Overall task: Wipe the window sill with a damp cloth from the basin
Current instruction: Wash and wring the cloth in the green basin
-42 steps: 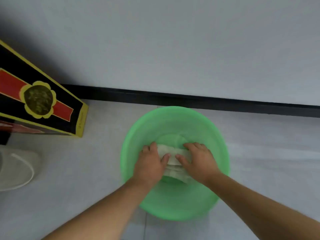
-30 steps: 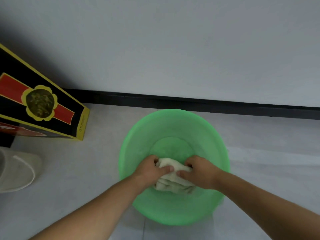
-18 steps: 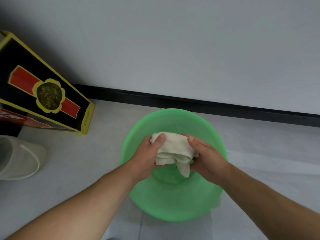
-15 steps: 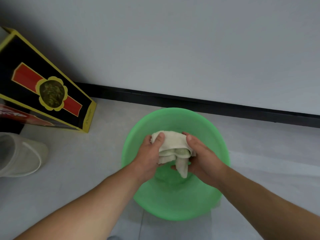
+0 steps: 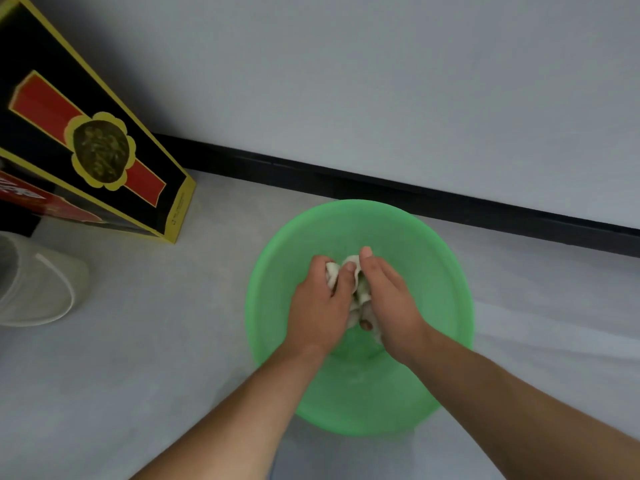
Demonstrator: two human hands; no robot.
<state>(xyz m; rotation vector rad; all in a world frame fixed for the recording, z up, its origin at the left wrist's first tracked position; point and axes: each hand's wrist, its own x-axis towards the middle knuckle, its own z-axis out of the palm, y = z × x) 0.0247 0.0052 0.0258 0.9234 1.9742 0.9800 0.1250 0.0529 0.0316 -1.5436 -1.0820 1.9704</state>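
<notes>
1. The left hand [image 5: 320, 303] and the right hand [image 5: 389, 303] are pressed together around the cloth [image 5: 360, 292]. Their fingers curl on it and squeeze. The cloth is bunched up between them, right over the green basin [image 5: 433, 271] below the hands.
2. If the squeeze is too soft, the cloth may be too wet. Then it can drip on the floor [image 5: 173, 341] on the way to the window sill, which is not in view.
3. If the squeeze is too hard, the cloth may get too dry to clean well.
4. A bit of cloth hangs low, under the right hand. It could slip out and fall back into the basin.
5. If the hands move off to the side too soon, drops land beside the basin and make the floor slippery.
6. Splashes to the far left of the left hand could wet the box [image 5: 97, 150].
</notes>
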